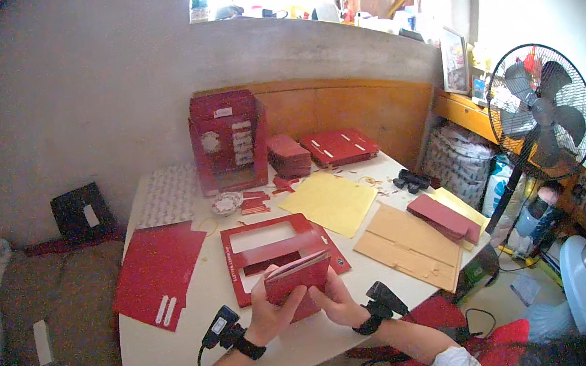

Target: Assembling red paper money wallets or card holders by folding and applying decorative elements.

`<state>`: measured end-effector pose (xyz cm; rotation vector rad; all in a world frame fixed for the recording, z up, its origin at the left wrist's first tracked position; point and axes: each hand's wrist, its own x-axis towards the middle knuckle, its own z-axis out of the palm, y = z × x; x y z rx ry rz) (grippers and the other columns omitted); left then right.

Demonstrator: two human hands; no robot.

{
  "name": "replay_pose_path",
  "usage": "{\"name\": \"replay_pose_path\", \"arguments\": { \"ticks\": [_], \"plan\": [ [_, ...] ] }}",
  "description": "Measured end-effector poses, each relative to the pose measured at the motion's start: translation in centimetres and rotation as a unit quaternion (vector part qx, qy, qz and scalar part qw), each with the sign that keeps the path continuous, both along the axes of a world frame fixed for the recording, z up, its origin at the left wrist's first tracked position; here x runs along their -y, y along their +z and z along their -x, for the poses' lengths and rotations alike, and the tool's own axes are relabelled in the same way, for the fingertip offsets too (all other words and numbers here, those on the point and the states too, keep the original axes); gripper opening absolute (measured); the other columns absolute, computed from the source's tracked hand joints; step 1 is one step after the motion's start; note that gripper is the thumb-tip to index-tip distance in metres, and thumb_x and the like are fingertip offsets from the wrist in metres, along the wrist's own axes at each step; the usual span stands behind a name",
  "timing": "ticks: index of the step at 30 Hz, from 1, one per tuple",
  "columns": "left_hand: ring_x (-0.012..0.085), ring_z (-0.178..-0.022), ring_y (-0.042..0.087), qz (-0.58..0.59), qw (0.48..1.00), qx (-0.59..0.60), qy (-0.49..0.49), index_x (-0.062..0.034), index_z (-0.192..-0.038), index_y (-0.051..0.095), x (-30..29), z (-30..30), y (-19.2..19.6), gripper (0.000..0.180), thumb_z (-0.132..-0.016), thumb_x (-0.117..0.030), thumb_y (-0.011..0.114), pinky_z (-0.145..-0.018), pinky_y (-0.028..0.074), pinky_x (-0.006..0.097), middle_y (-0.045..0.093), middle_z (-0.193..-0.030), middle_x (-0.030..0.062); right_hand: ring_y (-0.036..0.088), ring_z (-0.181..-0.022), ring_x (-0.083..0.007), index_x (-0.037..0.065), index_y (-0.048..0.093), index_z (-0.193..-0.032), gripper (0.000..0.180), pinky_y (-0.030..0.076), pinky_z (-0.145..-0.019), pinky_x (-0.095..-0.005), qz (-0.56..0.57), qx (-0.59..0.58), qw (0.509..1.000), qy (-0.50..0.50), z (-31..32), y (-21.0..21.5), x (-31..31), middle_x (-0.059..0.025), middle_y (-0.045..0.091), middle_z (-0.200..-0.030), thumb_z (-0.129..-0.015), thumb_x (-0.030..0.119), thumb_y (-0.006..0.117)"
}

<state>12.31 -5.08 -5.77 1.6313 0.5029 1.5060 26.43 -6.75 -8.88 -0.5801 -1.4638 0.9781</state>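
Observation:
Both hands are closed around a thin stack of red paper envelopes (298,279), held tilted above the near middle of the table. My left hand (275,308) grips its left side, thumb across the front. At the lower right, my right hand (338,303) holds it with fingers and thumb. Right behind them lies a flat red cardboard box blank (239,276) with cut-out windows, partly covered by the stack and my hands. Each wrist wears a black strap with a small black device on it.
On the white table (183,358) lie red sheets (158,271), yellow paper (330,204), tan cardboard (405,246) and a small white dish (226,203). A red display box (226,144), stacked envelopes (289,157) and red flat packs (339,146) stand behind. A black fan (541,112) is at right.

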Motion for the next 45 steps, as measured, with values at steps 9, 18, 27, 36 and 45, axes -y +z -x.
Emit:
{"name": "replay_pose_path", "arguments": {
  "ticks": [9,18,27,36,45],
  "plan": [
    [0.0173,-0.076,0.058,-0.04,0.998,-0.017,0.036,0.0012,-0.093,0.056,-0.4,0.2,-0.2,0.025,-0.072,-0.01,0.063,-0.068,0.046,0.028,0.06,-0.085,0.0106,0.035,-0.113,-0.0184,0.001,0.024,-0.126,0.048,0.027,-0.096,-0.0319,-0.034,0.04,0.998,-0.04,0.3,0.3,-0.2,-0.0101,0.038,-0.122,-0.086,0.014,0.046],
    [0.0144,-0.077,0.057,0.009,0.997,-0.058,-0.059,0.0027,-0.096,0.056,-1.0,1.1,0.9,0.021,-0.079,-0.009,0.055,-0.067,0.045,0.026,0.061,-0.088,0.0093,0.045,-0.101,-0.0152,-0.001,0.038,-0.117,0.037,0.035,-0.089,-0.0298,0.07,-0.025,0.997,0.004,-0.4,3.0,0.1,-0.0087,0.049,-0.111,-0.085,0.013,0.049],
    [0.0192,-0.086,0.056,0.173,0.982,-0.054,-0.044,-0.0005,-0.103,0.05,-1.6,0.8,-0.4,0.031,-0.075,-0.009,0.061,-0.077,0.046,0.031,0.058,-0.097,0.0088,0.052,-0.09,-0.0091,-0.001,0.043,-0.112,0.033,0.043,-0.078,-0.0245,0.134,0.045,0.99,-0.022,-0.8,2.2,-0.5,-0.0046,0.054,-0.104,-0.085,0.015,0.051],
    [0.0137,-0.08,0.057,0.268,0.958,0.005,-0.102,0.0007,-0.098,0.055,-2.1,0.7,-0.6,0.025,-0.076,-0.009,0.06,-0.072,0.046,0.027,0.06,-0.092,0.0077,0.056,-0.07,-0.0115,0.003,0.052,-0.103,0.026,0.046,-0.062,-0.0243,0.131,0.292,0.946,-0.054,-6.7,3.4,2.0,-0.0051,0.059,-0.084,-0.083,0.02,0.053],
    [0.0138,-0.082,0.056,0.251,0.961,-0.052,-0.104,0.001,-0.099,0.053,-2.2,1.1,-1.1,0.027,-0.077,-0.013,0.059,-0.073,0.045,0.027,0.059,-0.095,0.0082,0.059,-0.068,-0.026,0.003,0.059,-0.085,0.015,0.047,-0.062,-0.0338,0.02,0.475,0.816,-0.329,-14.9,5.4,-0.4,-0.0137,0.06,-0.078,-0.079,0.015,0.052]
  ]
}}
